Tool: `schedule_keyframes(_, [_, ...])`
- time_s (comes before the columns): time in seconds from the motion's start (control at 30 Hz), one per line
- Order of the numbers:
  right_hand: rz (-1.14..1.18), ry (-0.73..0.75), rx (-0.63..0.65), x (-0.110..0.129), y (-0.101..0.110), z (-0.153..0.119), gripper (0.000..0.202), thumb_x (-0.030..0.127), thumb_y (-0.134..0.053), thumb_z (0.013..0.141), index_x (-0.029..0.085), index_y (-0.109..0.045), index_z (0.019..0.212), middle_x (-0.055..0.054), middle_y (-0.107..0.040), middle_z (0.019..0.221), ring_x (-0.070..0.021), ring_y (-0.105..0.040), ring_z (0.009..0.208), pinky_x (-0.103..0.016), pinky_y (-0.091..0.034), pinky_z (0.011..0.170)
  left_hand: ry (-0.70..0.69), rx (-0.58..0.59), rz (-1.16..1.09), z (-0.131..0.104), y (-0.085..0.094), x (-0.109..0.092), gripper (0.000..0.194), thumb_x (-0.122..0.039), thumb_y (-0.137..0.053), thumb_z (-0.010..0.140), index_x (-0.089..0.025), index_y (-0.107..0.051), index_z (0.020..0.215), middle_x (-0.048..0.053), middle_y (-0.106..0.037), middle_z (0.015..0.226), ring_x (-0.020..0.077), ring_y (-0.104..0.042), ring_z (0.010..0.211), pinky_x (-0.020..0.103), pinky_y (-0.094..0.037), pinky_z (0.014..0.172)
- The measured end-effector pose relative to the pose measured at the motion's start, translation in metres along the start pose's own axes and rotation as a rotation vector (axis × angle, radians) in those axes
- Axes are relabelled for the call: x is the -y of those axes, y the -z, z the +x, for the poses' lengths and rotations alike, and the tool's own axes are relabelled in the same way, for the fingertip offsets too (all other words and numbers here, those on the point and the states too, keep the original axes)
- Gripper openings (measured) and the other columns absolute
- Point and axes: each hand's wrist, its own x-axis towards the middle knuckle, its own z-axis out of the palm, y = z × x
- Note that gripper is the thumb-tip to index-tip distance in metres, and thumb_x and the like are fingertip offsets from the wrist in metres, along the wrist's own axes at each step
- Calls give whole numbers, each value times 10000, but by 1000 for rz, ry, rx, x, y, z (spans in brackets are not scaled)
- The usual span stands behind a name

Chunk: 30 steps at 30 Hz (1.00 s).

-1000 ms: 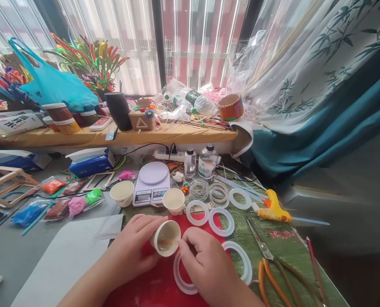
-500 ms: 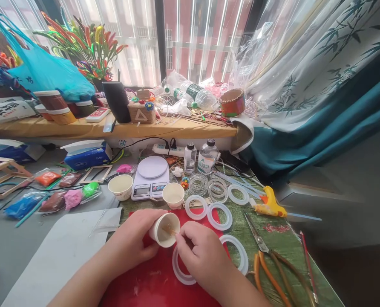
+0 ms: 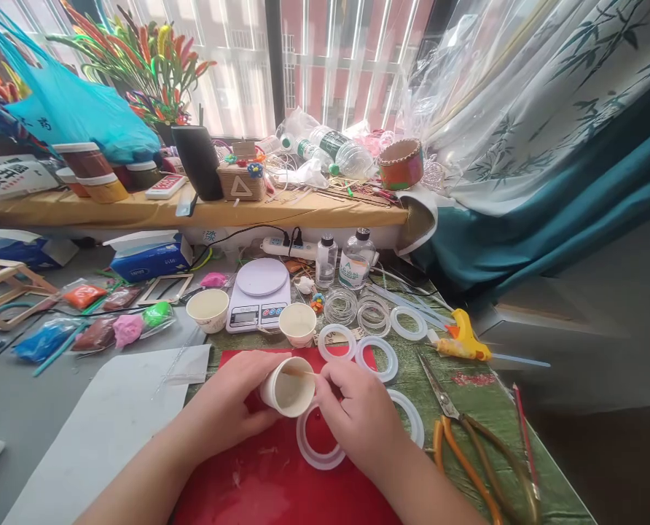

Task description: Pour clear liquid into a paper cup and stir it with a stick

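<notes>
My left hand point(image 3: 237, 397) is wrapped round a white paper cup point(image 3: 288, 394), tilted with its mouth toward me above a red mat point(image 3: 259, 481). Pinched in my right hand point(image 3: 355, 405) is a thin wooden stick point(image 3: 299, 372), its far end inside the cup near the upper wall. Below the hands a translucent ring mould point(image 3: 308, 450) lies on the mat. Another ring mould point(image 3: 412, 417) is partly hidden behind my right hand. Two smaller ring moulds point(image 3: 337, 343) point(image 3: 377, 359) lie just beyond the cup.
Farther back stand two paper cups point(image 3: 208, 310) point(image 3: 297, 325), a kitchen scale point(image 3: 259, 292) and two clear bottles point(image 3: 326, 261) point(image 3: 355, 259). On the right lie scissors point(image 3: 442, 394) and a yellow glue gun point(image 3: 464, 337). White paper point(image 3: 122, 423) and bagged clay point(image 3: 128, 329) are at left.
The stick has swung from low in the cup to its upper wall. My right hand has risen slightly and moved right; the left still holds the cup.
</notes>
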Motion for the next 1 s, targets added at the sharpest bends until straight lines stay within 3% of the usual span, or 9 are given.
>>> schedule_keyframes(0.2, [-4,-3,-55,-2,1,1,320,275,-512,1019,236,-428,712,27,-520,694,-153,-475,656,-291,-315,612,-41,-27,41,-3,1,5,562,-243,-707,966,-371,-597,1502,54,-746,1445,290,-728,1277,400,-606,1063])
schedule_keyframes(0.33, [29,-15,-26,1,0,3,315,287,-515,1021,233,-449,718,27,-536,697,-149,-486,653,-286,-312,607,-60,-71,71,-5,-2,10,622,-238,-718,948,-397,-574,1532,54,-745,1444,290,-737,1266,379,-627,1043])
schedule_keyframes(0.57, [6,7,-30,3,-4,2,321,285,-510,1014,230,-419,711,27,-520,695,-146,-478,652,-282,-294,609,-15,-165,94,-8,-8,16,600,-258,-740,911,-391,-636,1487,63,-750,1425,293,-754,1247,343,-649,1025])
schedule_keyframes(0.8, [-1,37,-116,4,-5,2,326,262,-526,991,232,-379,702,34,-480,678,-140,-447,635,-279,-282,601,-8,-171,98,-7,-10,16,576,-263,-747,898,-398,-660,1451,46,-776,1383,286,-769,1217,319,-653,1004])
schedule_keyframes(1.0, [-18,31,-77,7,-1,3,328,241,-539,962,233,-363,685,37,-463,667,-139,-438,629,-277,-276,593,-57,-134,88,-6,-11,22,536,-300,-747,929,-381,-654,1450,65,-777,1371,289,-771,1199,321,-654,985])
